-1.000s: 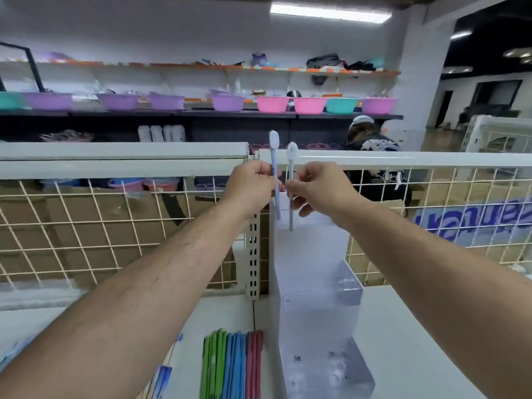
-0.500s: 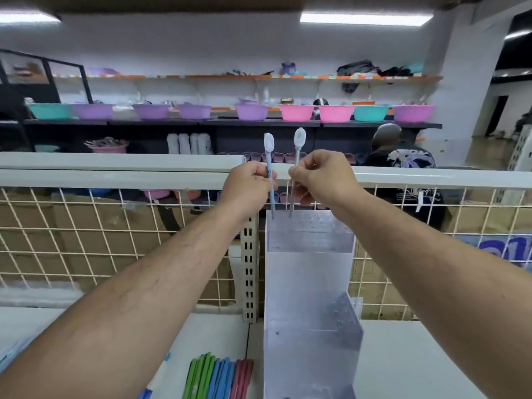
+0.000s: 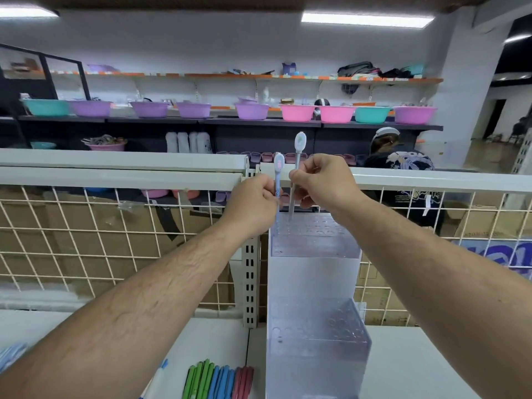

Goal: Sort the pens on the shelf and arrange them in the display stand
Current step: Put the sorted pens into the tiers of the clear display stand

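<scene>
A clear tiered display stand (image 3: 315, 283) with rows of holes stands on the white shelf against the wire grid. My left hand (image 3: 253, 205) pinches a light blue pen (image 3: 278, 168) upright, its lower end down at the left edge of the stand's top tier. My right hand (image 3: 324, 182) pinches a pale grey pen (image 3: 299, 145) with an oval cap, held upright with its tip just above the top tier's holes. A row of green, blue and red pens (image 3: 218, 383) lies on the shelf at the bottom, left of the stand.
A white wire grid panel (image 3: 115, 240) and rail (image 3: 121, 171) back the shelf. A perforated upright post (image 3: 250, 283) stands left of the stand. More blue pens (image 3: 11, 355) lie at the far left. A person (image 3: 400, 159) sits beyond the grid; coloured basins line far shelves.
The blue pen in my left hand has dropped lower, toward the stand's top tier. My right hand and its grey pen stay about where they were. The camera has tilted up a little.
</scene>
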### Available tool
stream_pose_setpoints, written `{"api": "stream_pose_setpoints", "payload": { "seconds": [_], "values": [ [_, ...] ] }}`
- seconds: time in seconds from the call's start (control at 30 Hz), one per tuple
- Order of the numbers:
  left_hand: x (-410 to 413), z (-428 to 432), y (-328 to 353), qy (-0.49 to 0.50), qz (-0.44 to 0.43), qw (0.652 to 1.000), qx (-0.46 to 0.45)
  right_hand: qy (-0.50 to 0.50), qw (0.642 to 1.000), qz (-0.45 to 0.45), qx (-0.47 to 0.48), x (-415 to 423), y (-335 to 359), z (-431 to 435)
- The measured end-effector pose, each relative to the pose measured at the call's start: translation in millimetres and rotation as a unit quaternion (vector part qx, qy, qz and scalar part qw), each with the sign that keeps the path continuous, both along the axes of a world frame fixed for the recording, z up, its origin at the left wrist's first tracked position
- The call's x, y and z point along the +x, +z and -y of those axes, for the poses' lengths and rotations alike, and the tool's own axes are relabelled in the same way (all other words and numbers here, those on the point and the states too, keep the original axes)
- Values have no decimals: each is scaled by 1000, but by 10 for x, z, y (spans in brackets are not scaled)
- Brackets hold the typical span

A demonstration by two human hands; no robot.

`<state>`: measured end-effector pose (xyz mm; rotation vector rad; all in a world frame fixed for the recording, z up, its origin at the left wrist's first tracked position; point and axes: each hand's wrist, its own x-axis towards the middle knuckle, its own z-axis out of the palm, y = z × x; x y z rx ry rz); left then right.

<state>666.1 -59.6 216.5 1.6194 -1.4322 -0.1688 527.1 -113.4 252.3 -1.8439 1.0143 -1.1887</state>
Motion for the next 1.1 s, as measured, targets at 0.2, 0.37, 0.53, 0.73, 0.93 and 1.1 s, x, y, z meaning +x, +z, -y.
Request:
{"api": "stream_pose_setpoints", "payload": {
  "seconds": [0.2,0.37,0.53,0.73,0.93,1.1],
  "values": [
    [-1,-52,-17,-23,-7,1000,18,-7,1000,3,2,-3,-14,19],
    [-9,-93,26,-30,-16,999,26,-12,1000,1,-3,-12,-18,6],
    [-9,-70,-12,-33,48,998,32,-21,1000,-3,-3,-26,-21,-11],
    [-35,-56,-51,-3,66,997,29,-27,1000,-1,2,-76,-11,-49],
    [4,-69,-21,24,61,996,66,-41,999,7,2,-72,7,-65],
    [33,-133,24,10,42,997,71,-33,999,6,9,33,5,-65]
  ]
}}
